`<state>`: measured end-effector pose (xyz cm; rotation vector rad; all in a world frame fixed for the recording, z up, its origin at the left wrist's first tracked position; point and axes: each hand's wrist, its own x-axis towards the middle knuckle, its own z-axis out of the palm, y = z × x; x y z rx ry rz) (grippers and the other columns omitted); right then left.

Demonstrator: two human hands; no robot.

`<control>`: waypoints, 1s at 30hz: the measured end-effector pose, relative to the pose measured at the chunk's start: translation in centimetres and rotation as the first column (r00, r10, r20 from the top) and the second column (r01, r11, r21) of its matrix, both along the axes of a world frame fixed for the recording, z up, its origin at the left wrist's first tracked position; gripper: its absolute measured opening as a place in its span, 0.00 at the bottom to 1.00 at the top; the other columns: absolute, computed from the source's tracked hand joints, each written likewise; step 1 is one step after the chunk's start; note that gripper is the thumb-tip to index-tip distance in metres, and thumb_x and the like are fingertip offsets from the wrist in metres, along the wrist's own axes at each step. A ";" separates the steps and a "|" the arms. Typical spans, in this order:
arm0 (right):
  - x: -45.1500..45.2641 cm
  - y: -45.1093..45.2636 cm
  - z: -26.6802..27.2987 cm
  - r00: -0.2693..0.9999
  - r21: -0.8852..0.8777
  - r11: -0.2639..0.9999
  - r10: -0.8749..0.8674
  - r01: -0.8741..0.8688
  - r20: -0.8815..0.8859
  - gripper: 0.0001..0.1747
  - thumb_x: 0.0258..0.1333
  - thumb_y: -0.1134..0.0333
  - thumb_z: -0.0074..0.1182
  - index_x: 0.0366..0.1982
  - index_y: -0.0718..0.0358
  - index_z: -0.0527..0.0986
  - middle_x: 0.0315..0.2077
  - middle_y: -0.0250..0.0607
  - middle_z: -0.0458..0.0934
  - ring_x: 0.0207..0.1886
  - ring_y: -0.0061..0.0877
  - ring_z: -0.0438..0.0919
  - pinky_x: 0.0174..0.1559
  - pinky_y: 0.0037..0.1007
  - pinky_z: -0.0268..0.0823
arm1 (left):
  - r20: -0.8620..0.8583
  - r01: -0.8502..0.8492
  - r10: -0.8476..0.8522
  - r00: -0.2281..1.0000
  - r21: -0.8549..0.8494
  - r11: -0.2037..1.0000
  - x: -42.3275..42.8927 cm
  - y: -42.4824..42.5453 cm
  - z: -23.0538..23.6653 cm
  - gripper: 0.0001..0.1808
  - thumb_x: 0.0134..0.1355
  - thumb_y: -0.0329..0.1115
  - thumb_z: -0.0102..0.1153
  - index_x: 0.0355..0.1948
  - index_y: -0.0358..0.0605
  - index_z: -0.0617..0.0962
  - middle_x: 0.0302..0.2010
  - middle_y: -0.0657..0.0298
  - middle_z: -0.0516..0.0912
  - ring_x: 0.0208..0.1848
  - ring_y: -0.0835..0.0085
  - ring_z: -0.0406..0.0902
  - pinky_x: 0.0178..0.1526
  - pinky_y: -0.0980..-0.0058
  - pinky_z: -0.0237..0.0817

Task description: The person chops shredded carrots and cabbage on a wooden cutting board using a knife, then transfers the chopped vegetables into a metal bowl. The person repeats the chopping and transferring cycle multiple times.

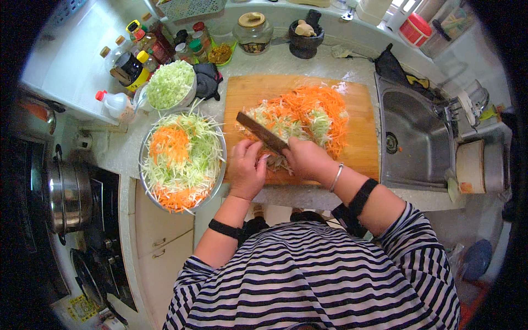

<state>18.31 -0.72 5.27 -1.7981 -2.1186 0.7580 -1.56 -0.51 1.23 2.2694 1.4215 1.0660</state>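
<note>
My right hand (309,159) grips a cleaver (262,132) whose dark blade slants up and left over the wooden cutting board (359,119). At the board's front left, my left hand (246,169) is close beside the blade, fingers bent and thumb toward the shreds; whether it pinches any is hidden. Below the blade lies a small heap of brownish shreds (280,163). Farther back on the board spreads a pile of shredded carrot (319,99) mixed with pale green shreds (319,126). Left of the board, a metal bowl (225,165) holds green and orange shreds.
A bowl of chopped pale green vegetable (171,84) stands behind the metal bowl, near several sauce bottles (134,68). Behind the board are a glass jar (253,35) and a stone mortar (306,41). A steel sink (416,128) is to the right, a pot (70,196) to the left.
</note>
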 end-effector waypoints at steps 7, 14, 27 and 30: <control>5.1 -0.5 3.3 0.995 -0.005 0.995 -0.095 0.095 0.025 0.16 0.66 0.59 0.51 0.38 0.68 0.69 0.27 0.63 0.80 0.34 0.59 0.80 0.36 0.54 0.72 | -0.044 -0.107 0.102 0.994 -0.129 0.986 2.5 -2.9 -1.1 0.46 0.51 0.45 0.73 0.64 0.32 0.63 0.62 0.40 0.64 0.65 0.41 0.61 0.67 0.49 0.54; 7.0 -2.0 4.1 0.996 0.017 1.000 0.023 -0.025 0.083 0.14 0.65 0.60 0.51 0.38 0.65 0.67 0.27 0.60 0.81 0.33 0.57 0.81 0.35 0.53 0.73 | -0.129 -0.147 0.130 0.983 -0.127 0.981 6.4 -3.2 -1.8 0.54 0.47 0.52 0.76 0.65 0.31 0.59 0.65 0.40 0.59 0.67 0.41 0.57 0.70 0.48 0.50; 6.7 -1.0 3.5 0.996 0.019 0.998 0.066 -0.067 0.057 0.15 0.66 0.60 0.49 0.39 0.66 0.67 0.25 0.61 0.80 0.32 0.57 0.81 0.35 0.54 0.73 | 0.004 -0.111 0.111 0.994 -0.034 0.993 6.4 -1.0 -2.9 0.47 0.47 0.29 0.69 0.67 0.38 0.58 0.65 0.41 0.61 0.67 0.40 0.58 0.69 0.47 0.50; 6.6 -1.2 3.7 0.993 0.020 0.995 0.091 -0.093 0.070 0.14 0.66 0.60 0.49 0.38 0.66 0.67 0.25 0.60 0.80 0.31 0.57 0.81 0.33 0.54 0.73 | -0.015 -0.045 0.043 0.999 -0.146 0.988 3.4 -1.3 -1.6 0.45 0.48 0.26 0.69 0.66 0.37 0.61 0.65 0.43 0.64 0.67 0.43 0.60 0.69 0.51 0.53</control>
